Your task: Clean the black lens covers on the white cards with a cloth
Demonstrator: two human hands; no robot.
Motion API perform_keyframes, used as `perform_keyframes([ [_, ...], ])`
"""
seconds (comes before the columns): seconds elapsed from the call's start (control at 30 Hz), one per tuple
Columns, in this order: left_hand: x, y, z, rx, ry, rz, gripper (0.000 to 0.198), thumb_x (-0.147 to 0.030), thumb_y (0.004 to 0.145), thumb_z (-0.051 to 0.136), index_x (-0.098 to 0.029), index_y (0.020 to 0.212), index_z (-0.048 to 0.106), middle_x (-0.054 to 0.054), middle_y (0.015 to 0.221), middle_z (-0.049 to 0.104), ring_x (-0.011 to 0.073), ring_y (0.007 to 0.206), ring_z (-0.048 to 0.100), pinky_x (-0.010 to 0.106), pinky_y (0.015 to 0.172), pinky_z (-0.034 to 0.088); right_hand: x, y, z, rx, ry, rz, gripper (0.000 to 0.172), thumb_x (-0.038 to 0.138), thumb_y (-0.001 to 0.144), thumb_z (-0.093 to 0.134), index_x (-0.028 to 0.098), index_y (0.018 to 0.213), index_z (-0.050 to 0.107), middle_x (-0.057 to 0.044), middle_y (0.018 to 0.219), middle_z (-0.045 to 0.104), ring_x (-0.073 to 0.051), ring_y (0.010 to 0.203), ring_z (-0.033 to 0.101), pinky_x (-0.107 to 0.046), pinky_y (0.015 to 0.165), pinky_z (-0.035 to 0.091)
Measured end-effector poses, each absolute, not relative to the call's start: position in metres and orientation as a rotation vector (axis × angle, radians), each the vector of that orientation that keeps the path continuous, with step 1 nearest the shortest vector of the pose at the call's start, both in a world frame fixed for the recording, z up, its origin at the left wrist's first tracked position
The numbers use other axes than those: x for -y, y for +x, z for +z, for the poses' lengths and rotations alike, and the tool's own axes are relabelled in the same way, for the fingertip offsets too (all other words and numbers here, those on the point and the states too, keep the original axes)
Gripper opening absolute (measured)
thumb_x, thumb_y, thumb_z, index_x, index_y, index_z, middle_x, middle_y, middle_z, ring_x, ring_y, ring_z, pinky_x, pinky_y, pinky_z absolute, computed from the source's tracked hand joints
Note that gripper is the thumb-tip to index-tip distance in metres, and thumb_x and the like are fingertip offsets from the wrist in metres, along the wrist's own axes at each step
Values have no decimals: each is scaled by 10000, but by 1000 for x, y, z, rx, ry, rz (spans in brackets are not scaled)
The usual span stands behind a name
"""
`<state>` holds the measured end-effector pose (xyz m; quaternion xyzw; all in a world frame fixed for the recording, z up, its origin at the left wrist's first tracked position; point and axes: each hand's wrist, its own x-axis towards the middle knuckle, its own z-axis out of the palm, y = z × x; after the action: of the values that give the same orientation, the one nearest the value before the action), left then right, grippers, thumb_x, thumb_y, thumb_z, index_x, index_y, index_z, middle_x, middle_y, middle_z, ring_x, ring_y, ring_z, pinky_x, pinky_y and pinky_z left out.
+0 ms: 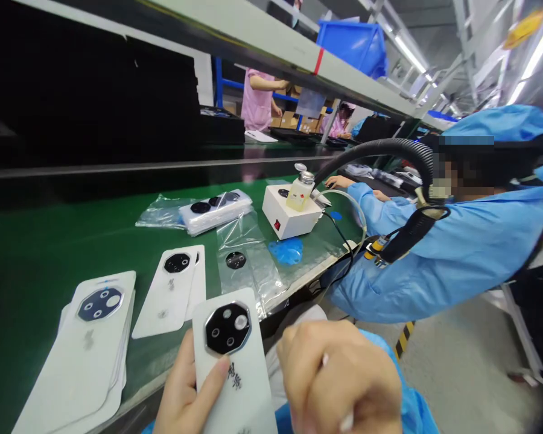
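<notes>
White, round-cornered panel (253, 398) with a black octagonal plate (227, 328) set with round lens windows, head view. The left hand (187, 392) grips the panel, thumb pressed on its face, at the near edge of the green-topped desk (99, 235). The right hand (341, 377), blurred and just beside the panel, is curled into a fist around a small white item (346, 420) whose full shape is hidden. Work on the held panel appears under way: its plate is seated, but whether its surface is finished cannot be told. By the desk's near edge, towards its left end, lies a stack of similar white panels (72, 361); next to it rests an overlapping pair of white panels (163, 307). The plates visible there are also in place, though finished and waiting pieces cannot be told apart. Farther from the near edge, a clear-wrapped bundle of white panels (217, 214) is presumably left to do. One loose black disc (236, 260) lies at a clear plastic sheet (239, 232), apparently unmounted.
</notes>
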<state>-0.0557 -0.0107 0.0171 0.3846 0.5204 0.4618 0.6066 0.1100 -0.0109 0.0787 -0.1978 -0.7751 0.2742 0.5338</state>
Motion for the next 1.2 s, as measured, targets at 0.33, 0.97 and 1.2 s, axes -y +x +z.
perform_keyframes([
  [0.33, 2, -55, 5, -1017, 958, 1090, 309, -308, 808, 578, -191, 1086, 511, 25, 945, 655, 155, 734, 592, 248, 659, 458, -10, 96, 31, 1896, -990, 449, 180, 63, 761, 576, 177, 901, 580, -25, 800, 585, -119, 773, 558, -250, 664, 484],
  [0.97, 6, -57, -11, -1244, 1662, 1164, 145, -136, 811, 508, -209, 919, 446, -43, 704, 588, 109, 624, 587, 191, 580, 433, -3, 88, 15, 2113, -1188, 128, 119, 101, 800, 528, 195, 872, 528, -21, 737, 584, -130, 688, 545, -254, 600, 453],
  [1.2, 7, -55, -9, -1319, 1802, 1184, 209, -123, 793, 518, -214, 967, 444, -35, 736, 634, 120, 603, 619, 192, 522, 434, -2, 86, 15, 2094, -1222, 148, 100, 113, 798, 525, 200, 848, 516, -8, 705, 559, -128, 662, 536, -256, 578, 441],
])
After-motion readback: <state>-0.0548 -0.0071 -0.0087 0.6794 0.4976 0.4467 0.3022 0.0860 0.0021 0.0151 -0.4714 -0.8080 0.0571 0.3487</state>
